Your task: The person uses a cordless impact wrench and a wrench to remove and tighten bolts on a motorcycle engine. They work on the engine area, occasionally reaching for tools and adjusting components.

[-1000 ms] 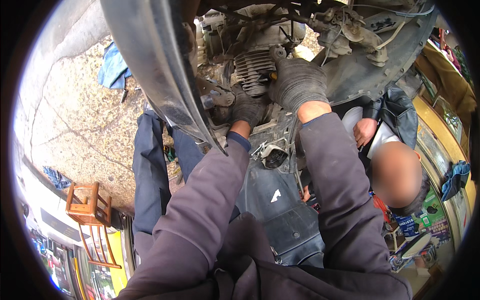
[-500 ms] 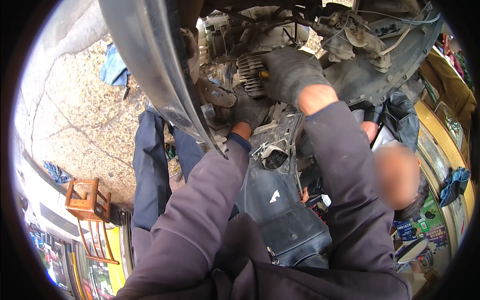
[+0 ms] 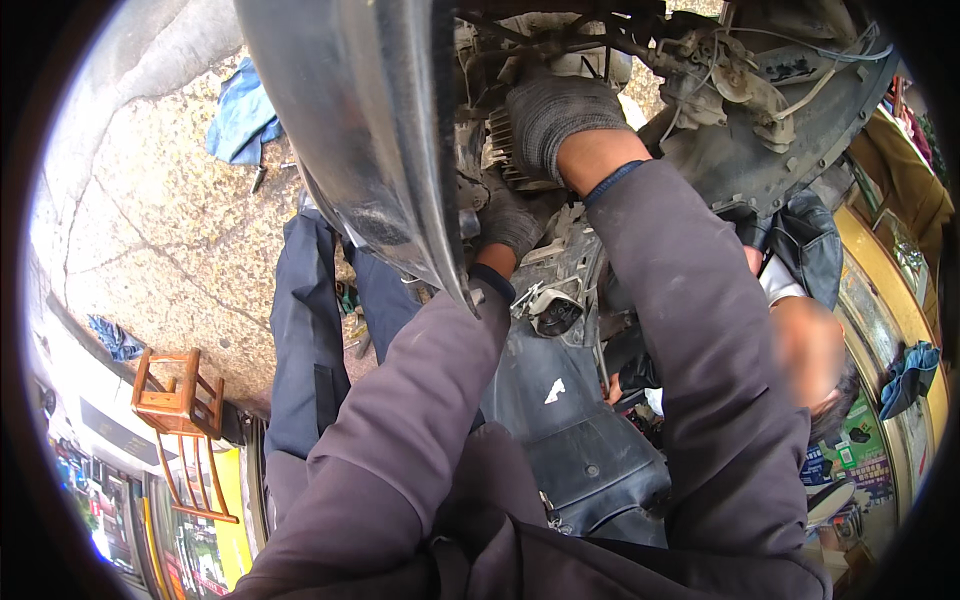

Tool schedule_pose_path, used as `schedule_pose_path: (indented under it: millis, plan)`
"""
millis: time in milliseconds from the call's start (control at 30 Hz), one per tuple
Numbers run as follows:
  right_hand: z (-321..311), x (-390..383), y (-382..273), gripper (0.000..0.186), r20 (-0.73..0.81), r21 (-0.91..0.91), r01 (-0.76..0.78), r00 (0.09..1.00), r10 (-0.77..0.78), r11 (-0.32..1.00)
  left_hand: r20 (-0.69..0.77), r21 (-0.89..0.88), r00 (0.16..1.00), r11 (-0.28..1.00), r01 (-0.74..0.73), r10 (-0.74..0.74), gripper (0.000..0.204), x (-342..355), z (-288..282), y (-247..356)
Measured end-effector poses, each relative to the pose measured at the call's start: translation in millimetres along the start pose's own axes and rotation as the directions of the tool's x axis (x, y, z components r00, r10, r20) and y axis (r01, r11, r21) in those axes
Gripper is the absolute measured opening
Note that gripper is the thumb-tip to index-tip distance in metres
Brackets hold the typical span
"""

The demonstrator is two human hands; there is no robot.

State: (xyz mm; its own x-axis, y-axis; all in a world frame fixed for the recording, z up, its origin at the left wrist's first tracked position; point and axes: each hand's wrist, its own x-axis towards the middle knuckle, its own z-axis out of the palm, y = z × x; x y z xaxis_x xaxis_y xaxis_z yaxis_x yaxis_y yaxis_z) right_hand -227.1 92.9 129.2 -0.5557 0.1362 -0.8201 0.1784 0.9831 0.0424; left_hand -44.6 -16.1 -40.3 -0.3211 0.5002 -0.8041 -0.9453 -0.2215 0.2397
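I find my two hands inside an exposed machine, each in one ribbed grey knit glove. My right hand (image 3: 564, 118) is at the upper right of a finned metal block (image 3: 499, 137), the back of the glove upward; its fingers are hidden, so I cannot tell whether they grip anything. My left hand (image 3: 513, 217) sits low, just below the fins; its fingertips are lost in shadow, and its state likewise cannot be told.

The finned block, one in number, is dull grey, its thin parallel plates partly covered by my right glove. It stands beyond one black plastic body section (image 3: 570, 415) — smooth, moulded, scuffed, with one torn white patch (image 3: 555, 390). On its left hangs one curved panel (image 3: 360, 120), glossy black, hiding part of the metalwork. Between my wrists and the body section lies one rounded housing (image 3: 556, 314) with a dark face.

The floor (image 3: 150, 240) is speckled, rough and cracked. Toward its far edge lies one crumpled blue cloth (image 3: 243, 115), with one slim dark tool (image 3: 260, 178) just beside it. At the near left corner of the floor is one wooden stool (image 3: 178, 405), square-seated, with slender legs. To my right, one other person's hand (image 3: 613, 388) shows beside the body section — partly hidden.
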Motion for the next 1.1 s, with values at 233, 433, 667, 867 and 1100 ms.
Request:
schedule_pose_path:
  millis: [233,433,667,867,1100]
  plan:
    - [-5.9,-30.4,24.1,0.034,0.134,0.161,-0.089,0.989,0.068,0.983,-0.105,0.784,0.989,0.603,0.149,-0.109,0.088,-28.3,19.1,48.6]
    - [58.7,-120.9,21.8,0.027,-0.069,0.96,-0.004,0.966,0.251,0.282,-0.082,0.914,0.951,0.404,-0.048,0.298,0.068,-45.5,18.5,51.1]
    - [186.5,-216.2,-70.9,0.025,0.428,0.692,0.026,0.79,0.439,-0.722,0.078,0.955,0.939,0.246,-0.168,0.336,0.061,-75.0,7.7,50.2]
    - [258.8,-239.0,-153.8,0.026,0.656,0.477,0.005,0.664,0.359,-0.879,0.128,0.863,0.991,0.489,-0.128,0.034,0.051,-103.2,6.9,72.4]
    - [337.2,-188.5,-225.1,0.03,0.831,0.346,-0.021,0.47,0.296,-0.938,0.138,0.894,0.973,0.447,-0.043,-0.183,0.041,-133.9,-27.7,75.8]
